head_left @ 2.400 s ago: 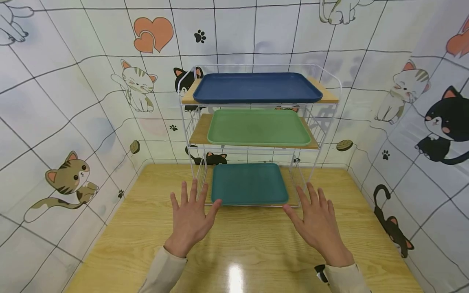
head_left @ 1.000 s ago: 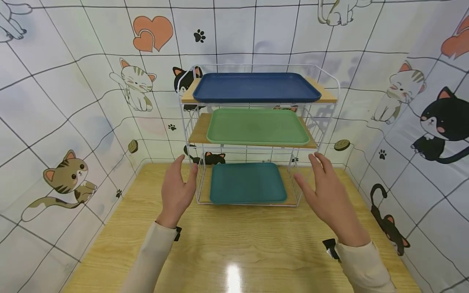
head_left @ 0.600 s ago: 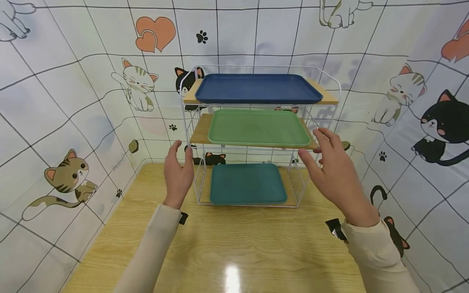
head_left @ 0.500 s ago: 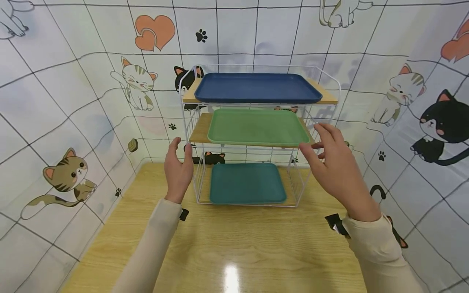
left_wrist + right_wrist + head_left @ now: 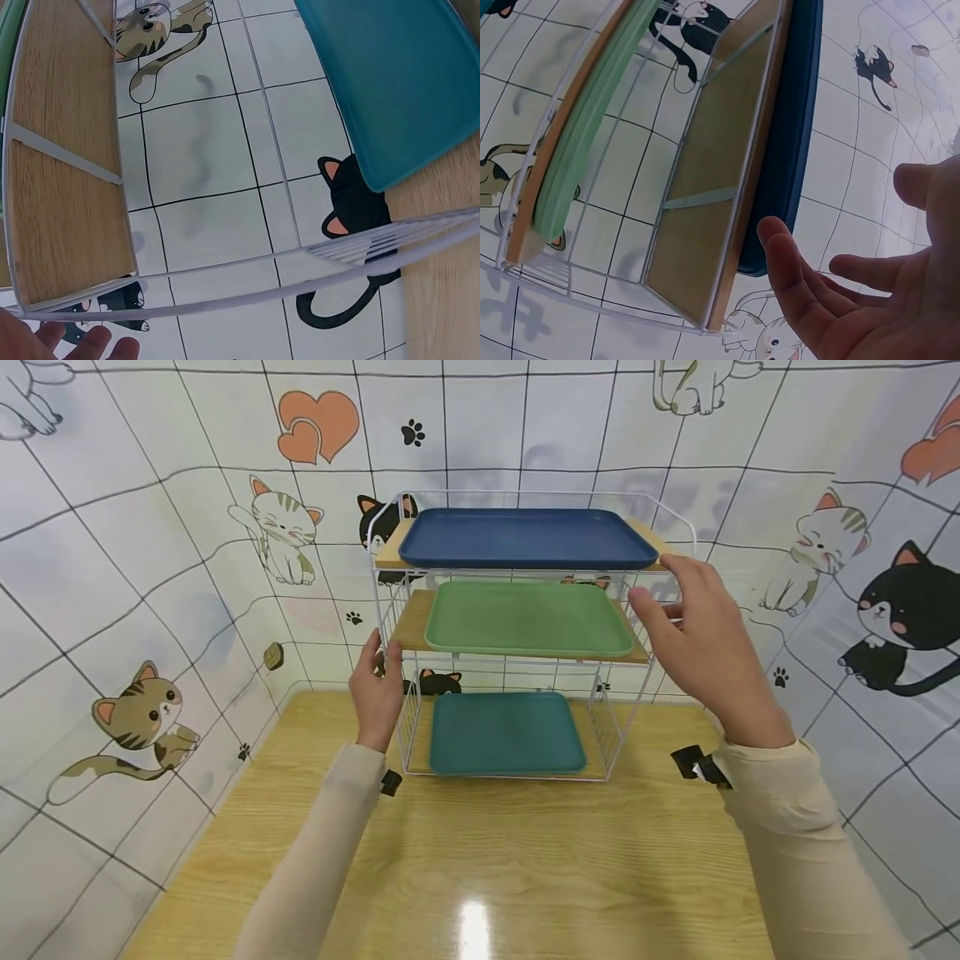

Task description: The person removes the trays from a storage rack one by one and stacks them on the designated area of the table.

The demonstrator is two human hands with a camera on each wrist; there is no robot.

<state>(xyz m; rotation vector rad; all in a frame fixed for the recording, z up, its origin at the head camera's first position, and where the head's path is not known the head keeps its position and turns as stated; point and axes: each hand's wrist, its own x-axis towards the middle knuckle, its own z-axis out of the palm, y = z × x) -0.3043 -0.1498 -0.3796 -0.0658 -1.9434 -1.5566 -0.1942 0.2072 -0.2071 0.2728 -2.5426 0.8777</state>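
Cat-printed walls (image 5: 487,439) enclose a counter (image 5: 555,852) where a wire-and-wood rack (image 5: 411,620) holds, top down, a blue tray (image 5: 528,537), green tray (image 5: 529,618) and teal tray (image 5: 507,732). The left hand (image 5: 377,697), grip loose, is at its left post (image 5: 150,312), contact unclear; the right hand (image 5: 701,639), grip slack and empty, is beside its top shelf (image 5: 712,142). Wrist views alone show braces (image 5: 66,156) under shelves.

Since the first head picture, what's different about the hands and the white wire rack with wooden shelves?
The bare left hand has risen to the rack's left side by the middle shelf; contact is unclear. The bare right hand rose higher, beside the top shelf's right end. Neither visibly grips a tray. The rectangular navy tray, light-green tray and teal tray stayed put.
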